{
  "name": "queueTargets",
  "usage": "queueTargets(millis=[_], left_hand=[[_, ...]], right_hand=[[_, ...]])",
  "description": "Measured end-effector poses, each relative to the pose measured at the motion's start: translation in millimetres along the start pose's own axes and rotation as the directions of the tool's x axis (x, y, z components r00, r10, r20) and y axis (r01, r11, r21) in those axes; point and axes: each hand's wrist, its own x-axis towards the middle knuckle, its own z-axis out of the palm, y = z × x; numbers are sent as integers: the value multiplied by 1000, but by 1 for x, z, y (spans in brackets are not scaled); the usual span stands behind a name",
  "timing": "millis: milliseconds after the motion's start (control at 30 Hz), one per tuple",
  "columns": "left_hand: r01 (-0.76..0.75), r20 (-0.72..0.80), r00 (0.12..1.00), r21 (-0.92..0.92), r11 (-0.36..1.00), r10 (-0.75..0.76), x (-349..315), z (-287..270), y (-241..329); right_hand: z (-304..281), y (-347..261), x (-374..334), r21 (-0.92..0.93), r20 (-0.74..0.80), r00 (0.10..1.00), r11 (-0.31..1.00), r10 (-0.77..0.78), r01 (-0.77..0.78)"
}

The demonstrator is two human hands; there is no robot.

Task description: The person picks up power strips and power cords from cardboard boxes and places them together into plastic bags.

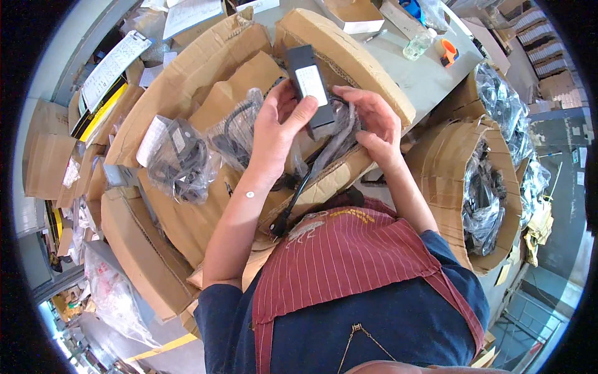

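My left hand [280,124] grips a black power adapter [321,115] with a white label, its thumb lying across the label. Beside it, the curled fingers of my right hand [377,124] hold a clear plastic bag [341,134] with black cable in it. A black cord hangs below, and its plug [278,225] rests at the near edge of the open cardboard box [346,177]. Inside that box, left of my hands, lie a bagged adapter with its cable [180,162] and another plastic-wrapped cable [233,131].
At the right stands a cardboard box [436,181] full of bagged black items. The grey table [398,53] behind carries a clear bottle [418,45], an orange tape roll [446,53] and a shallow open carton [354,15]. A clipboard [115,71] lies at far left.
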Motion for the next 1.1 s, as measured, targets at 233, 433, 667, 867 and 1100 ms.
queueTargets(millis=[233, 433, 667, 867, 1100], left_hand=[[-43, 29, 999, 34, 999, 42, 4, -6, -4], [-225, 58, 974, 108, 968, 219, 0, -5, -7], [-199, 250, 949, -8, 980, 194, -9, -3, 1], [-405, 373, 866, 134, 904, 332, -7, -8, 2], [-63, 272, 962, 296, 953, -21, -4, -30, 28]], right_hand=[[1, -4, 6, -703, 237, 948, 637, -212, 318], [7, -30, 20, -745, 339, 901, 507, -272, 434], [25, -50, 43, -720, 302, 891, 531, -340, 447], [37, -61, 65, -561, 217, 944, 759, -249, 329], [22, -46, 66, -628, 263, 965, 755, -19, 186]])
